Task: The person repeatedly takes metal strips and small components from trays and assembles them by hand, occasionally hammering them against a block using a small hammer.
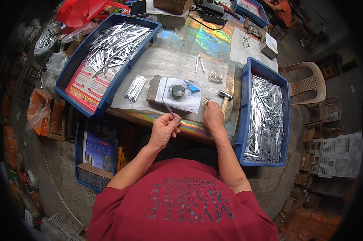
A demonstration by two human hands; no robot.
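Observation:
My left hand (164,129) pinches a slim metal strip (169,108) at the near edge of a paper-covered block (161,93). On that block rests a round grey metal piece (177,91) beside a blue scrap (192,86). Just right of the block, my right hand (213,116) is closed, its fingertips down by some tiny metal parts (206,99); whatever it holds is hidden. A hammer (225,97) lies right of that hand. Left of the block sits a small bundle of metal strips (135,88). Two more strips (199,63) lie beyond it, near a heap of small parts (215,77).
Blue trays of metal strips flank the work: a left tray (131,66) and a right tray (238,138). At the back are a phone (138,8), a brown box (172,5) and a white box (269,45). A plastic chair (308,82) stands right; another person (284,14) sits far right.

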